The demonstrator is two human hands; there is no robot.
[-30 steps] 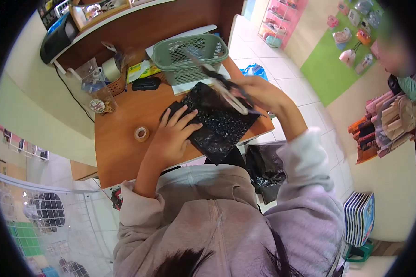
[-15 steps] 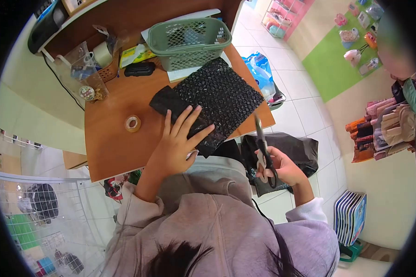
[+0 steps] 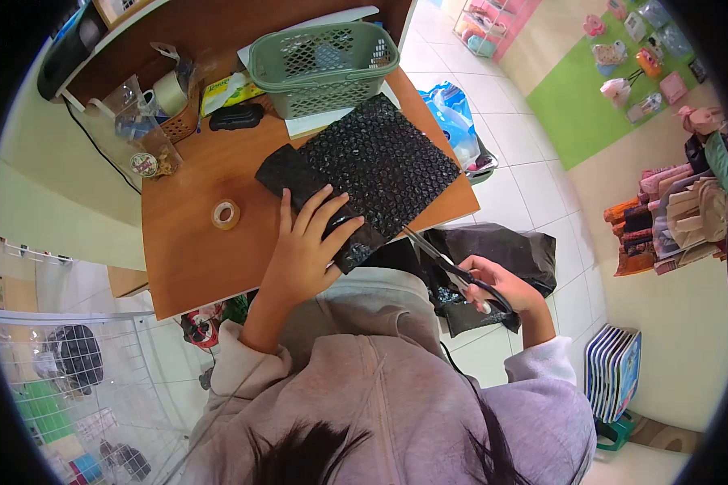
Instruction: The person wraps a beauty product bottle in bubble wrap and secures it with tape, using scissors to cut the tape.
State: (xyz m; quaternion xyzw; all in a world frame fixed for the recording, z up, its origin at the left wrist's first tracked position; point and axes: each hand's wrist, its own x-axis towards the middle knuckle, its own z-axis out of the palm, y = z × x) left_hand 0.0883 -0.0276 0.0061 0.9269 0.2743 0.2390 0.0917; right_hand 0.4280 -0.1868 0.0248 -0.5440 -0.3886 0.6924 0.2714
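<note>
Black bubble wrap (image 3: 388,162) lies on the brown desk, its left part folded over into a smoother black strip (image 3: 287,171). My left hand (image 3: 309,242) rests on that strip with its fingers spread. My right hand (image 3: 501,289), off the desk's front edge, is closed round the handles of black-handled scissors (image 3: 453,265). The scissor blades point up and left, their tips at the lower right edge of the bubble wrap. A roll of tape (image 3: 226,214) lies on the desk left of my left hand.
A green basket (image 3: 328,93) stands at the desk's back, beside a black case (image 3: 236,116) and a yellow packet (image 3: 228,93). Left of them is a wicker basket (image 3: 182,121). A large black plastic bag (image 3: 510,250) is below the desk's right edge, near my right hand.
The scissors have swung from nearly upright to a slant, and their tips have moved left to the bubble wrap's edge. My left hand stays on the wrap. The view has shifted slightly.
</note>
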